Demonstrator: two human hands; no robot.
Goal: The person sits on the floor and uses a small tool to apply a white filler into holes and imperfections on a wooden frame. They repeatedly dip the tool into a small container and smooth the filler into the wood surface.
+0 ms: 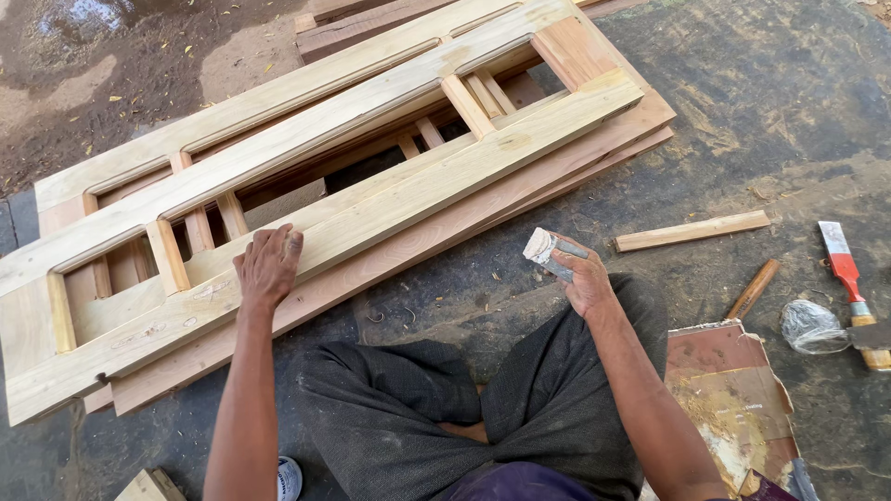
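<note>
I see the pale, long wooden door frame (pixel 325 176) lying flat on a stack of reddish boards (pixel 520 186) on the dark concrete floor (pixel 761 111); my left hand (pixel 267 264) rests open on its near rail, fingers spread; my right hand (pixel 583 276) grips a small grey block smeared with whitish filler (pixel 548 250), held above the floor just beside the frame's edge. To do this well, I judge the left hand should press firmly while the block meets the rail flat, working along the grain. Further right lie a loose wooden strip (pixel 691 230), a red-handled chisel (pixel 849 274), a crumpled plastic bag (pixel 809 325) and torn cardboard (pixel 733 390).
</note>
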